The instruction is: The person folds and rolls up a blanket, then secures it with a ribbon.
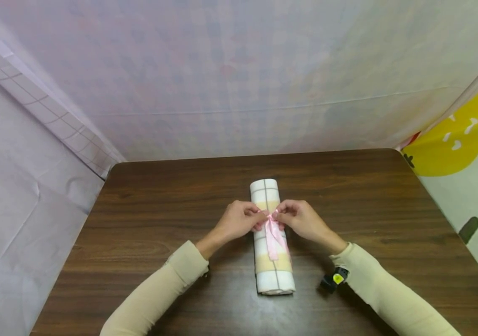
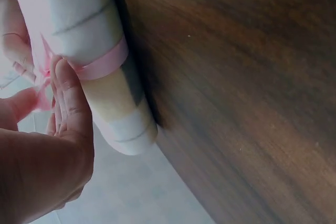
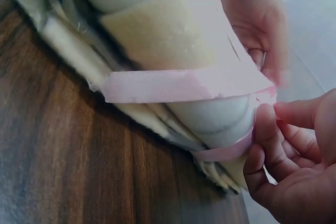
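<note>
A rolled cloth (image 1: 267,245), white with grey lines and pale yellow bands, lies lengthwise on the table. Round its middle runs a pink ribbon (image 2: 107,64), with a knot or bow on top and loose tails (image 1: 271,245) hanging toward the near end. From the left, my left hand (image 1: 241,218) pinches the ribbon at the knot between thumb and fingers. Opposite it, my right hand (image 1: 302,219) pinches the ribbon just right of the knot. In the right wrist view the right hand's fingers (image 3: 265,124) grip the ribbon beside the roll, and a ribbon tail (image 3: 163,85) crosses the cloth.
The dark wooden table (image 1: 159,200) extends around the roll. A pale hanging curtain (image 1: 239,93) stands behind its far edge, and white sheeting (image 1: 8,186) hangs at the left. On the right is a light panel with a yellow printed shape (image 1: 449,144).
</note>
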`<state>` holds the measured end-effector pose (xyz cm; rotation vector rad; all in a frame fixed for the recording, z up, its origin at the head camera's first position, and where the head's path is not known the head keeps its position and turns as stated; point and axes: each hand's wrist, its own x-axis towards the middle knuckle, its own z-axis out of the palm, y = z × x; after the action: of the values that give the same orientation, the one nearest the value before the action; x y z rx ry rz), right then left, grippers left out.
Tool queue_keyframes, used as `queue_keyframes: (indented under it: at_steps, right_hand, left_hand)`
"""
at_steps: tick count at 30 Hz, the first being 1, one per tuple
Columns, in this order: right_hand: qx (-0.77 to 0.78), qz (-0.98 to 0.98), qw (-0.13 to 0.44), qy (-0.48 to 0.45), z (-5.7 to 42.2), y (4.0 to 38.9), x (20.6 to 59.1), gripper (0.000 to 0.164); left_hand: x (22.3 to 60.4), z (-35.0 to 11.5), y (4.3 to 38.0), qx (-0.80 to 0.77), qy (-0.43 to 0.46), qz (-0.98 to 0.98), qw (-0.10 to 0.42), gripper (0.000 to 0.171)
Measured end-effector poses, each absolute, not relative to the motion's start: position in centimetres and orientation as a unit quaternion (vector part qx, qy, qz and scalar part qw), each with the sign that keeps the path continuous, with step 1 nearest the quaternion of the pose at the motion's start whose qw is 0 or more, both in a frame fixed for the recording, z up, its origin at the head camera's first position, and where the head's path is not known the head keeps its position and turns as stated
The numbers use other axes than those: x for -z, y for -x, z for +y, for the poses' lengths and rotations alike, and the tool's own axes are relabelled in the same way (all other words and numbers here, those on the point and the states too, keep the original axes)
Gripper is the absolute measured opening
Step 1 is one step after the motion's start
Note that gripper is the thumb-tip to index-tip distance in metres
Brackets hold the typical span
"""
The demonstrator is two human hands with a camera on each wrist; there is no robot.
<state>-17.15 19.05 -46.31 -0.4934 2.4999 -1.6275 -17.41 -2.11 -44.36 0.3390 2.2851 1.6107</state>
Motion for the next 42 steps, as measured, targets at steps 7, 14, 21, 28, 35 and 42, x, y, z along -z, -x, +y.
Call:
queue_keyframes:
  at_steps: [7, 14, 21, 28, 35, 42]
  right_hand:
    - [0.551, 0.819, 0.059, 0.152, 19.4, 17.0, 45.8, 0.007]
    - [0.537, 0.824, 0.071, 0.169, 20.1, 17.2, 45.5, 0.01]
    - [0.5, 0.838, 0.055, 0.209, 21.3, 17.8, 45.8, 0.011]
    - [0.462, 0.853, 0.027, 0.242, 21.9, 18.4, 46.8, 0.012]
    - [0.404, 0.871, -0.009, 0.279, 22.3, 18.3, 47.4, 0.015]
    - [0.384, 0.873, -0.005, 0.302, 22.8, 18.1, 47.6, 0.015]
  left_hand:
    - [44.2, -2.2, 17.7, -0.596, -0.085, 0.776, 0.186, 0.008]
    - [43.6, -2.5, 17.7, -0.587, -0.092, 0.784, 0.178, 0.006]
    - [43.7, -3.0, 17.9, -0.556, -0.106, 0.807, 0.17, 0.007]
    - [44.2, -3.3, 18.4, -0.518, -0.113, 0.83, 0.174, 0.01]
    - [44.3, -3.6, 18.4, -0.477, -0.114, 0.849, 0.196, 0.011]
    - [44.3, -3.9, 18.4, -0.459, -0.115, 0.856, 0.207, 0.012]
